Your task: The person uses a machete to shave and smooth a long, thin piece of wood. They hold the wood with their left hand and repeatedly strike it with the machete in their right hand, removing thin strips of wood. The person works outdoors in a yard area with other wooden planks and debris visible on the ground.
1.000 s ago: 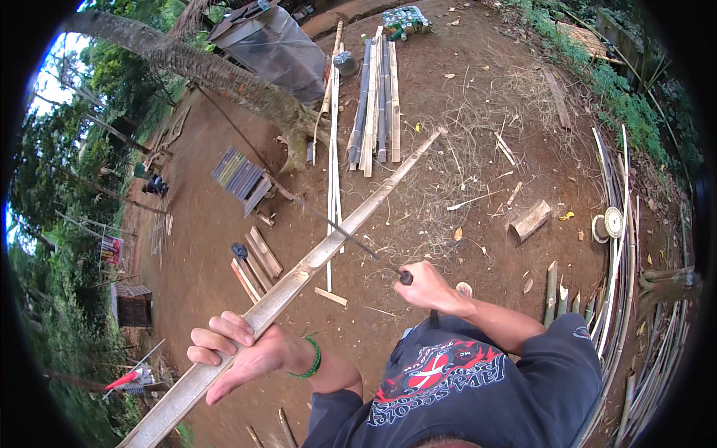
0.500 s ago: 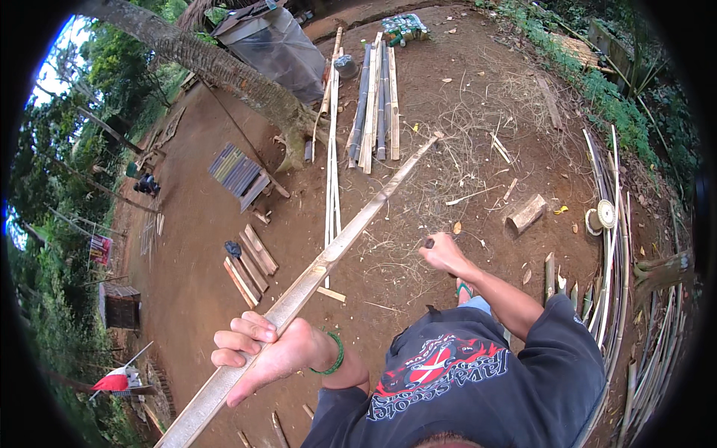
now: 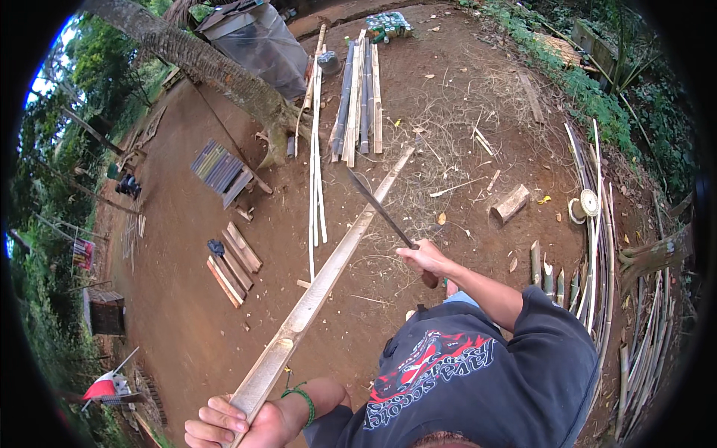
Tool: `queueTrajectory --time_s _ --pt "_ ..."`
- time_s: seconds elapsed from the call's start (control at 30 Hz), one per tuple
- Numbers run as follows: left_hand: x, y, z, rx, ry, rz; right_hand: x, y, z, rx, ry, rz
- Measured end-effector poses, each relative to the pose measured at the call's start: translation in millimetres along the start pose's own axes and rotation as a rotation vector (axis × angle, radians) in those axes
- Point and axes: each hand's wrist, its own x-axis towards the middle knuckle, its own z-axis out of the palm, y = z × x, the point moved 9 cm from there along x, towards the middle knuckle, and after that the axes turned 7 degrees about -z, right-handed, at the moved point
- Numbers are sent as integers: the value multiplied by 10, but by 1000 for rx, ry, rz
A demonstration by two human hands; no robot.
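Head view: bamboo poles (image 3: 357, 97) and wood block (image 3: 511, 203) lie beyond the hands.

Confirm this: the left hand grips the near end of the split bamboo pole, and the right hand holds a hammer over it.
Not quite. In the head view the right hand holds a long-bladed knife, not a hammer, with its blade angled across the split bamboo pole. The rest stands: the left hand grips the pole's near end.
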Motion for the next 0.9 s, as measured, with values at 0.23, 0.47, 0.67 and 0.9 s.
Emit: queueTrajectory --time_s 0.23,0.47,0.67,0.9 --pt "271 513 -86 48 -47 -27 -184 -803 1402 692 -124 -15" --pt "-181 -106 -155 481 327 346 -393 -845 1611 792 58 163" --pt "-720 -1528 -650 115 29 -313 -328 -1051 1460 475 -137 69" --pt "-453 -1990 -237 62 -25 -378 -294 -1379 881 -466 -318 -399"
